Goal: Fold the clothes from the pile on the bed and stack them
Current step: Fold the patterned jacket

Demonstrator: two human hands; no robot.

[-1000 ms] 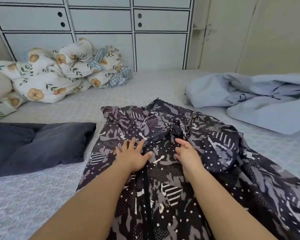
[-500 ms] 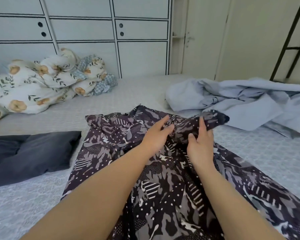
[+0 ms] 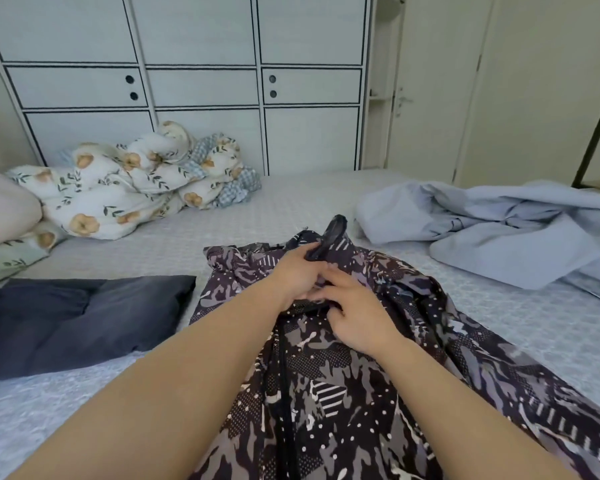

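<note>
A dark camouflage-patterned jacket with white dots and a black front zip (image 3: pixel 343 368) is spread on the pale grey quilted bed (image 3: pixel 291 209), and a fold of its upper fabric is gripped by the left hand (image 3: pixel 300 275) and pinched by the curled fingers of the right hand (image 3: pixel 357 308), the two hands touching. A folded dark navy garment (image 3: pixel 66 313) lies to the left, a crumpled light blue cloth (image 3: pixel 499 230) to the right, and a bunched floral duvet (image 3: pixel 125 188) against the white panelled wardrobe (image 3: pixel 201 81).
</note>
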